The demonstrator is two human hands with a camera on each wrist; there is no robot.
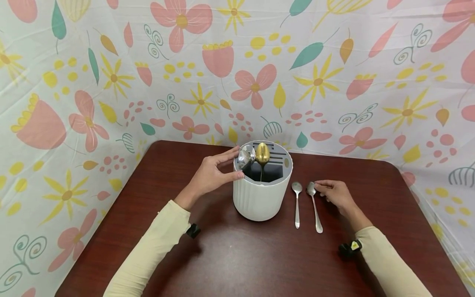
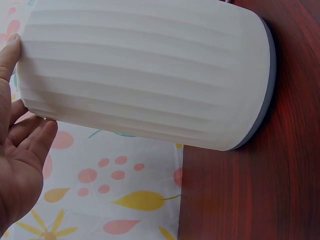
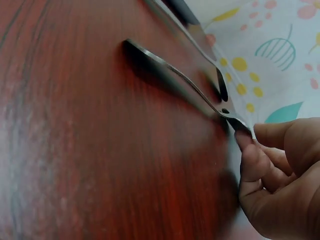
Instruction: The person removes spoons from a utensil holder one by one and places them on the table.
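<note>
A white ribbed utensil holder [image 1: 257,202] with a grey slotted top stands upright on the table. My left hand [image 1: 211,173] rests against its left side, thumb at the front rim and straight fingers at the back; the left wrist view shows the fingertips [image 2: 47,125] touching the ribbed wall. A silver utensil head [image 1: 246,156] and a gold spoon [image 1: 262,153] stick up from the holder. To its right, my right hand [image 1: 337,194] pinches a silver spoon [image 1: 316,210] at the bowl end, its handle slanting towards me. Another silver spoon [image 1: 297,206] lies between that spoon and the holder.
The dark reddish-brown table [image 1: 230,264] reaches back to a flower-print cloth [image 1: 256,62] hanging behind it and along its sides. Narrow slots and a larger dark compartment [image 1: 272,171] show in the holder's top.
</note>
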